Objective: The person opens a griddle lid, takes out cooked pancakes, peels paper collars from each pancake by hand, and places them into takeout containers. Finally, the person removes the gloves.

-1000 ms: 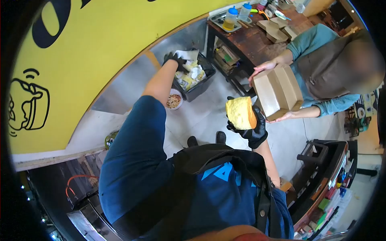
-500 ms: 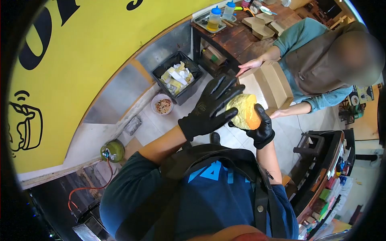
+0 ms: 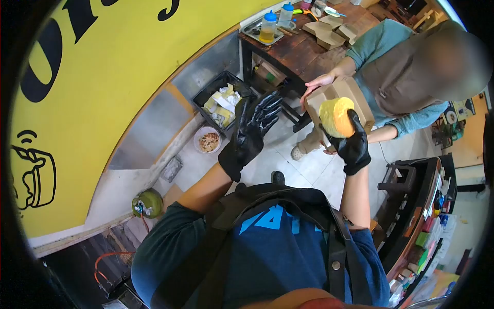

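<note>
My right hand (image 3: pixel 352 144), in a black glove, grips a thick yellow bread piece (image 3: pixel 337 117) with an orange-brown side. The bread is over the open cardboard box (image 3: pixel 361 102), covering part of its inside; whether it touches the box I cannot tell. Another person (image 3: pixel 401 77) in a grey-green top and brown apron holds the box by two sides. My left hand (image 3: pixel 250 135), also black-gloved, is raised with its fingers spread and nothing in it, just right of the black bin (image 3: pixel 200 98) of crumpled wrappers (image 3: pixel 222 105).
A wooden table (image 3: pixel 290 54) at the top bears squeeze bottles (image 3: pixel 268 27) on a metal tray and folded cardboard boxes (image 3: pixel 327 33). A tub of scraps (image 3: pixel 208 140) stands by the bin. A green gas cylinder (image 3: pixel 148 203) is at lower left, a dark stool (image 3: pixel 404 177) at right.
My left hand left the bin, came near the bread, then moved back left with its fingers spread. My right hand has carried the bread up and right, over the box.
</note>
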A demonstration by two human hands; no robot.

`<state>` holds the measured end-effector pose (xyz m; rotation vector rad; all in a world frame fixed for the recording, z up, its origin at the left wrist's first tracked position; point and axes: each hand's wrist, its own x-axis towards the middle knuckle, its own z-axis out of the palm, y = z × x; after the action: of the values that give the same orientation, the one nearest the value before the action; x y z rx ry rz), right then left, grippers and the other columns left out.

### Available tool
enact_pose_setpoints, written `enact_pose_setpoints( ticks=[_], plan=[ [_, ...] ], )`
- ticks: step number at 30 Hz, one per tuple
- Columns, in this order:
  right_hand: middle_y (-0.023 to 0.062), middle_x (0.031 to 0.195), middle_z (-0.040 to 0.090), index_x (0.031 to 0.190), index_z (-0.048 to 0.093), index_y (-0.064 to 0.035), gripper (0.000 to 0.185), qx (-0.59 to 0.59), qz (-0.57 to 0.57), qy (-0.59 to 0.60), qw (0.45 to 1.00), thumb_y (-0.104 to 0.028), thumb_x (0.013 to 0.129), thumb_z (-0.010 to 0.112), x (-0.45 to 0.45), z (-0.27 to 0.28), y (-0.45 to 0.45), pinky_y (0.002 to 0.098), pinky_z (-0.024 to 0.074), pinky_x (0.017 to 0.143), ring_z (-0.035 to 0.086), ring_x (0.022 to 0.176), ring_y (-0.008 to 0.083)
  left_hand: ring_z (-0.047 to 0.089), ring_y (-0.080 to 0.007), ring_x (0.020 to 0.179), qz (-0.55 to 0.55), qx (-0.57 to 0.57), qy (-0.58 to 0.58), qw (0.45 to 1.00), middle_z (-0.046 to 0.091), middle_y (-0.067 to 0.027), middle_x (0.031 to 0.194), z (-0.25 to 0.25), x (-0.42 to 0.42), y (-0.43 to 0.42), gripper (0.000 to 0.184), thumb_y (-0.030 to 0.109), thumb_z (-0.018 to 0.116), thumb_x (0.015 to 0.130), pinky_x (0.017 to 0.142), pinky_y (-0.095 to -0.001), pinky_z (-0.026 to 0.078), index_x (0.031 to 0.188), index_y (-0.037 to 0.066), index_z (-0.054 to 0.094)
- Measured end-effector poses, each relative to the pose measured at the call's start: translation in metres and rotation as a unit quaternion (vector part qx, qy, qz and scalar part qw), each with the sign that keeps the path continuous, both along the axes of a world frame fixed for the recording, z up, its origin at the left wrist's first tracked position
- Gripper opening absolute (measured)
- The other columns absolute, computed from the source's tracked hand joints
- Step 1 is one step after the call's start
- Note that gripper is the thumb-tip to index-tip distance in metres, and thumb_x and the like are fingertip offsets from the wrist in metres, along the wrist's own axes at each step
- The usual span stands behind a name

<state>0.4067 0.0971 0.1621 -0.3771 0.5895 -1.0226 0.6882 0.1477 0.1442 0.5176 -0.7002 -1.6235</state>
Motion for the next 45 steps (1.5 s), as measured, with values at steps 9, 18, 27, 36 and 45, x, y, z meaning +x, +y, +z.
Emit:
enact_pose_setpoints(
  ticks=[9,18,27,36,45],
  plan=[
    [0.0168,0.127,0.055,0.126,0.049,-0.0027,0.036,0.074,0.007,-0.049,0.996,-0.019,0.094,0.055,0.017,-0.032,-0.043,0.0464,0.0434,0.102,0.055,0.116,0.0332,0.042,-0.0265,0.130,-0.025,0.043,0.046,0.998,0.041,-0.0134,0.145,-0.008,0.015,0.018,0.080,0.067,0.026,0.092,0.110,-0.0402,0.029,0.144,0.007,0.034],
    [0.0219,0.142,0.042,0.139,0.041,-0.0036,0.070,-0.004,0.788,0.107,0.606,-0.056,0.099,0.018,0.049,-0.067,-0.245,0.0526,0.0384,0.105,0.046,0.128,0.0352,0.044,-0.0210,0.128,-0.033,0.053,0.076,0.995,0.044,-0.0095,0.143,-0.013,0.035,0.042,0.072,0.062,0.024,0.095,0.110,-0.0368,0.027,0.146,0.012,0.033],
    [0.0178,0.126,0.055,0.126,0.052,-0.0040,0.059,0.013,-0.099,0.293,0.951,-0.051,0.090,0.053,0.042,-0.043,-0.060,0.0407,0.0488,0.089,0.059,0.105,0.0296,0.046,-0.0228,0.125,-0.005,0.043,0.067,0.997,0.046,-0.0103,0.141,-0.020,0.050,0.062,0.073,0.064,0.024,0.095,0.109,-0.0376,0.030,0.144,0.011,0.036],
    [0.0164,0.127,0.054,0.130,0.047,-0.0047,0.063,0.050,-0.084,0.221,0.970,-0.052,0.089,0.051,0.065,0.032,-0.014,0.0406,0.0472,0.093,0.057,0.109,0.0294,0.040,-0.0278,0.132,0.041,0.076,0.048,0.995,0.041,-0.0176,0.143,-0.022,0.055,0.084,0.075,0.063,0.025,0.095,0.114,-0.0426,0.025,0.144,0.007,0.036],
    [0.0176,0.131,0.048,0.134,0.042,-0.0065,0.057,-0.054,0.044,0.194,0.979,-0.045,0.092,0.049,0.067,0.037,-0.021,0.0442,0.0435,0.097,0.052,0.113,0.0323,0.044,-0.0267,0.128,0.036,0.081,0.035,0.995,0.045,-0.0154,0.141,-0.015,0.054,0.103,0.074,0.064,0.024,0.094,0.111,-0.0408,0.028,0.144,0.010,0.037]
  ],
)
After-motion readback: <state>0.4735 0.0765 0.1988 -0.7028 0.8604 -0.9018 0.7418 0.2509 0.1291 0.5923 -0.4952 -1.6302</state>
